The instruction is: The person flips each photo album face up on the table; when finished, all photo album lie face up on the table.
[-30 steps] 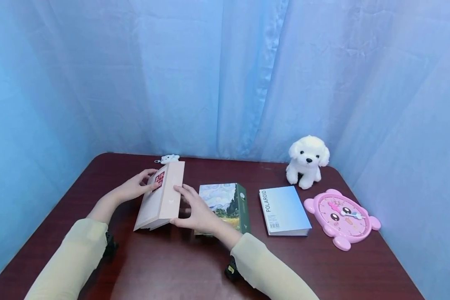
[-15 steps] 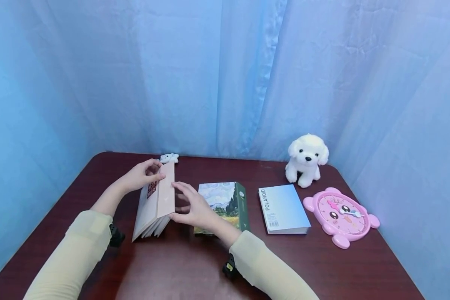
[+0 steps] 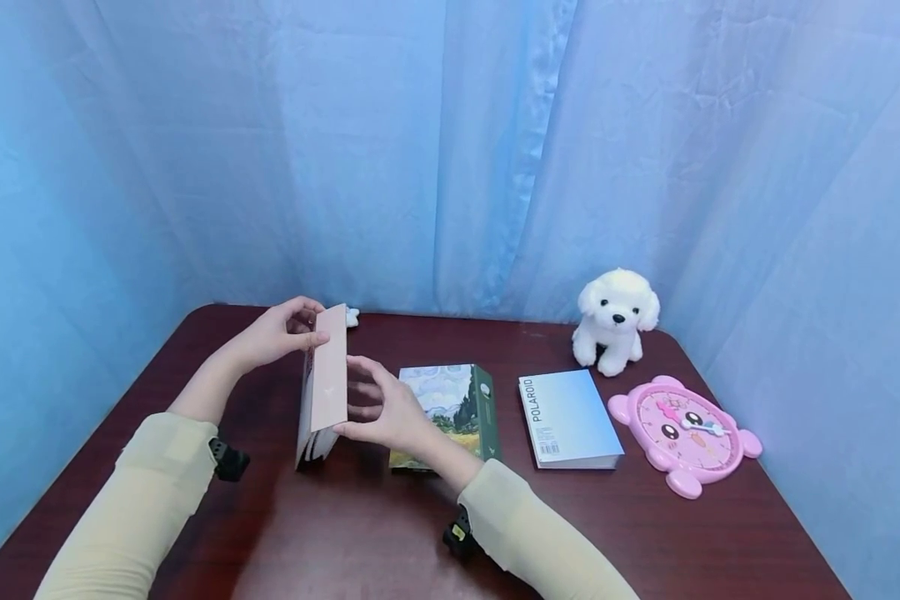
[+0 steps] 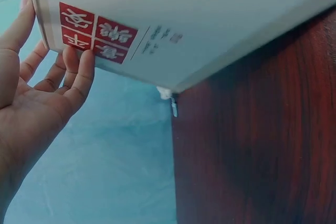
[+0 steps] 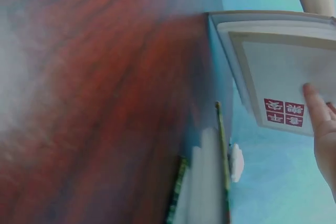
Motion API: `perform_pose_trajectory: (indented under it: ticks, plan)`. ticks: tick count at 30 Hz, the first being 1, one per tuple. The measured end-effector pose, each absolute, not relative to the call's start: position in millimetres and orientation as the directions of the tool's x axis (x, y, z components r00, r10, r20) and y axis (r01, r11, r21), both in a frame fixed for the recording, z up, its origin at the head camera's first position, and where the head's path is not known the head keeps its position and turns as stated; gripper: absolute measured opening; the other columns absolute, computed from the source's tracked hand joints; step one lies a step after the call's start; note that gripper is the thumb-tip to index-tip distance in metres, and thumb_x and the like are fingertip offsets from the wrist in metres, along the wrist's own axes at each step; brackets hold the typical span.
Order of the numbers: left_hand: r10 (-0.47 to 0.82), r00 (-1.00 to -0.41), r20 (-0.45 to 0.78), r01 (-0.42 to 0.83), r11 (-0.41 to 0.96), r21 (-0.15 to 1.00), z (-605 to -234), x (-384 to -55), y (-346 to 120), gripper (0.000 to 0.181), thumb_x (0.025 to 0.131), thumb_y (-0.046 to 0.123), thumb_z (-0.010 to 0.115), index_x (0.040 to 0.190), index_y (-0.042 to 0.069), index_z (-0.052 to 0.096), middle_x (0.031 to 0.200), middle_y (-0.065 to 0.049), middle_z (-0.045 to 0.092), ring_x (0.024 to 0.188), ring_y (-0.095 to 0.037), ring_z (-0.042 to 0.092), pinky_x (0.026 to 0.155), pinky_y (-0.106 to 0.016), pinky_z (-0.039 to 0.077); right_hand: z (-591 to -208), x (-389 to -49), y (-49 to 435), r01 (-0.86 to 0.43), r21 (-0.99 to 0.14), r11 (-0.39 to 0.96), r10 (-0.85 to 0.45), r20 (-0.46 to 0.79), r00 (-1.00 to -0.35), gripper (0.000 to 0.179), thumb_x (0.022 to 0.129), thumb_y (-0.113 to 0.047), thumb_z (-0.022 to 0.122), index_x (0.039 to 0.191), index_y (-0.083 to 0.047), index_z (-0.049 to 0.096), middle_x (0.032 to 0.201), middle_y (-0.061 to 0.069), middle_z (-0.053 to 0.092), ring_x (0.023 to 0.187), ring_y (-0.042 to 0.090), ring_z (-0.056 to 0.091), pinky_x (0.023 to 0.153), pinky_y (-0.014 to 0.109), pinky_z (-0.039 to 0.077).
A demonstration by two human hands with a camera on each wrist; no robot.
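Spine up, a pale pink photo album [image 3: 330,379] stands over the left part of the table, its loose leaves hanging toward the tabletop. Red squares with white characters mark its cover [image 4: 173,19] in the left wrist view. My left hand [image 3: 270,337] pinches the far end, thumb on the spine and fingertips against the printed cover. At the near end, my right hand [image 3: 390,412] grips with the thumb low on the spine and the fingers along the right side. In the right wrist view, a fingertip of the right hand [image 5: 326,135] touches the cover.
A painted landscape album [image 3: 442,408] with a green spine lies just right of my right hand. Farther right are a blue-white POLAROID album [image 3: 570,417], a white plush dog [image 3: 615,325] and a pink clock [image 3: 682,437]. A small white plush charm [image 3: 352,317] peeks out behind.
The pink album has tipped from leaning left to nearly upright, its spine turning upward. My left hand has shifted to its far top end; the right hand's grip has moved slightly with it.
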State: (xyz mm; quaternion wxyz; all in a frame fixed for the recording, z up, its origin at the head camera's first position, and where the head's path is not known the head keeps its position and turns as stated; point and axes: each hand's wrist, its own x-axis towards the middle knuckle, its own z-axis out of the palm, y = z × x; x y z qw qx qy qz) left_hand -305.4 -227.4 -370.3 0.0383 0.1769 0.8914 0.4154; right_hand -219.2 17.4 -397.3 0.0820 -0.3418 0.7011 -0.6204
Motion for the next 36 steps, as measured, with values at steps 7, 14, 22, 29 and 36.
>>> perform_pose_trajectory:
  ticks: [7, 14, 22, 29, 36]
  plan:
    - [0.334, -0.939, 0.083, 0.268, 0.56, 0.784, -356, -300, -227, 0.054, 0.087, 0.039, 0.066, 0.126, 0.007, 0.046, 0.124, -0.016, 0.049, 0.102, -0.03, 0.059, 0.079, -0.037, 0.052, -394, -224, 19, -0.463, -0.882, 0.084, -0.599, 0.327, -0.731, 0.078, 0.075, -0.004, 0.078, 0.141, -0.011, 0.037, 0.141, 0.009, 0.045, 0.119, 0.025, 0.056, 0.085, 0.039, 0.053]
    - [0.324, -0.944, 0.066, 0.224, 0.48, 0.848, -336, -289, -224, 0.061, 0.087, 0.038, 0.067, 0.132, 0.006, 0.04, 0.135, -0.019, 0.04, 0.111, -0.036, 0.056, 0.076, -0.04, 0.056, -411, -240, 18, -0.518, -0.845, 0.133, -0.618, 0.338, -0.71, 0.084, 0.075, -0.014, 0.08, 0.144, -0.025, 0.035, 0.145, -0.001, 0.039, 0.125, 0.022, 0.05, 0.088, 0.037, 0.052]
    - [0.288, -0.95, 0.118, 0.236, 0.421, 0.876, -324, -279, -212, 0.06, 0.085, 0.032, 0.07, 0.128, 0.007, 0.038, 0.13, -0.018, 0.039, 0.11, -0.038, 0.057, 0.071, -0.04, 0.057, -414, -241, 17, -0.579, -0.796, 0.175, -0.629, 0.362, -0.688, 0.087, 0.074, -0.022, 0.081, 0.145, -0.034, 0.033, 0.149, -0.003, 0.033, 0.13, 0.016, 0.042, 0.09, 0.041, 0.05]
    - [0.199, -0.957, 0.209, 0.278, 0.434, 0.857, -322, -272, -201, 0.057, 0.082, 0.028, 0.074, 0.12, 0.006, 0.037, 0.127, -0.016, 0.04, 0.094, -0.031, 0.063, 0.061, -0.035, 0.057, -415, -242, 13, -0.72, -0.626, 0.3, -0.632, 0.436, -0.641, 0.091, 0.071, -0.034, 0.082, 0.145, -0.035, 0.029, 0.152, 0.001, 0.026, 0.133, 0.012, 0.034, 0.099, 0.038, 0.044]
    - [0.127, -0.949, 0.289, 0.315, 0.453, 0.834, -321, -267, -197, 0.045, 0.082, 0.02, 0.073, 0.111, 0.006, 0.041, 0.106, -0.018, 0.053, 0.073, -0.016, 0.064, 0.055, -0.034, 0.056, -420, -243, 12, -0.741, -0.618, 0.261, -0.636, 0.468, -0.614, 0.095, 0.068, -0.032, 0.084, 0.146, -0.032, 0.029, 0.154, 0.001, 0.021, 0.137, 0.013, 0.029, 0.103, 0.038, 0.039]
